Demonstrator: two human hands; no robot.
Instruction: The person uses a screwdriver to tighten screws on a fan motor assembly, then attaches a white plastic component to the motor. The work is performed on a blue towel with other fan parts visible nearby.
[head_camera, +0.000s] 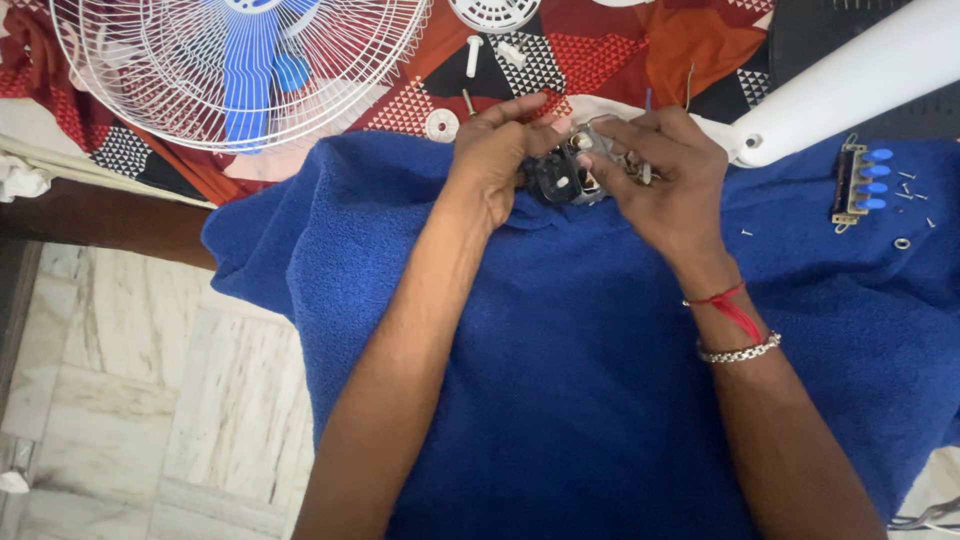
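Item: small dark metal-and-plastic fan motor unit (563, 178), held over a blue terry towel (600, 380) near its far edge.
Left hand (490, 165): fingers curled closed on the unit's left side.
Right hand (665, 180): fingers bent over the unit's right side, gripping it; red thread and silver chain bracelet at the wrist.
Surroundings: white wire fan guard with blue blades (240, 60), upper left, on a red patterned cloth (620, 50); white plastic fan stem (850, 90), upper right; switch block with 4 blue buttons (862, 183) and loose small screws (910, 190) on the towel, right; round white washer (441, 124) just beyond the left hand.
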